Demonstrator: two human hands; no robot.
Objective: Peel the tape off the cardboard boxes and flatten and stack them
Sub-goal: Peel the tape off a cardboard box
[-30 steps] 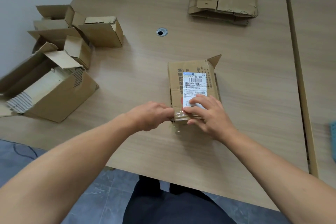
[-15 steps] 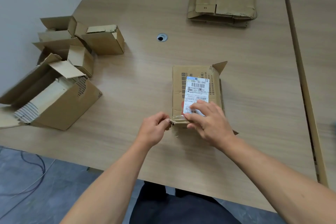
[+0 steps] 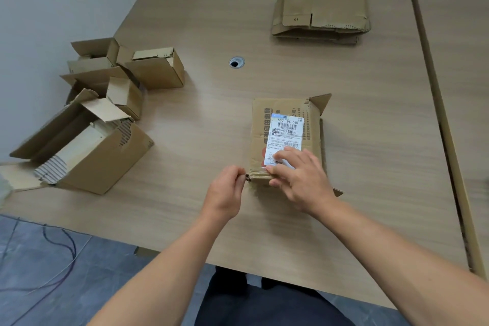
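Observation:
A flattened cardboard box point(image 3: 260, 130) with a white shipping label point(image 3: 287, 132) lies in the middle of the wooden table point(image 3: 370, 119). Clear tape point(image 3: 258, 173) runs along its near edge. My left hand point(image 3: 225, 193) pinches the crumpled end of this tape at the box's near left corner. My right hand point(image 3: 301, 177) lies on the near end of the box, fingers spread over the label and thumb at the near edge. A stack of flattened boxes point(image 3: 321, 13) sits at the far right of the table.
Several opened, unflattened boxes point(image 3: 148, 69) crowd the table's left side, the largest point(image 3: 87, 145) nearest me with striped packing inside. A round cable hole point(image 3: 236, 62) lies behind the box. A second table point(image 3: 460, 87) adjoins on the right. Cables trail on the floor at lower left.
My left hand has drawn a little to the left from the box corner, pulling the tape end with it. The right hand stays on the box. The camera view has shifted.

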